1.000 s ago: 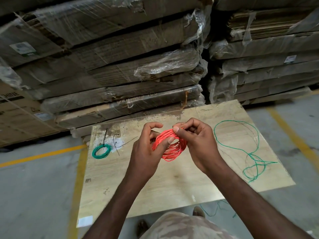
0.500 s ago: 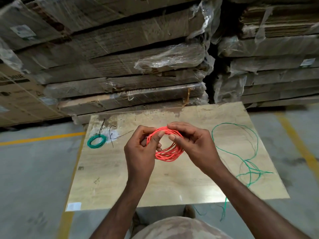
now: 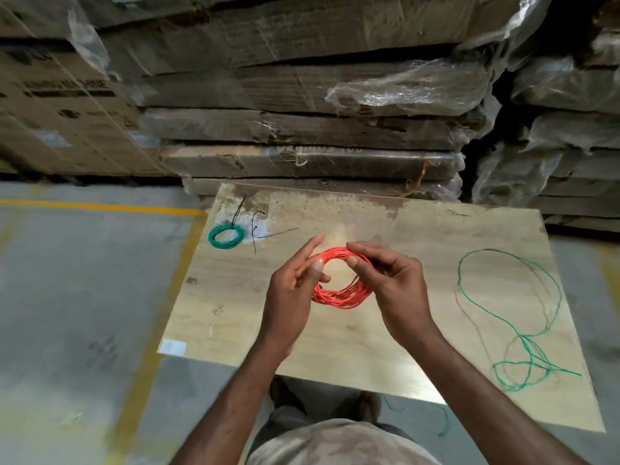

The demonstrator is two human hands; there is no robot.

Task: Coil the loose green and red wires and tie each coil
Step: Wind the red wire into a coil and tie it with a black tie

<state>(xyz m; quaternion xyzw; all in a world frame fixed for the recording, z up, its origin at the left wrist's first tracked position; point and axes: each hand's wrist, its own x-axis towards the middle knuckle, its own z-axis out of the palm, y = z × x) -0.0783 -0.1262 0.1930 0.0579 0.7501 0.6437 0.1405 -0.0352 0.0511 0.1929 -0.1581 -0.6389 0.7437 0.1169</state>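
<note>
Red coil hangs between both hands above the board, its ring facing the camera. The right hand pinches its right rim, thumb inside; the left hand pinches the left rim by the thumb, fingers extended. Black ties, apparently loose, lie up-left, nearer the left hand, beside a tied green coil. Loose green wire sprawls right.

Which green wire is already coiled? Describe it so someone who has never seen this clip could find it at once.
Start at the board lying on the floor before the stacked cartons. Go to its far left corner: the green coil lies there, a small tight ring with a black tie sticking up from it. The loose green wire sprawls on the right side, and the red coil is held in both hands.
</note>
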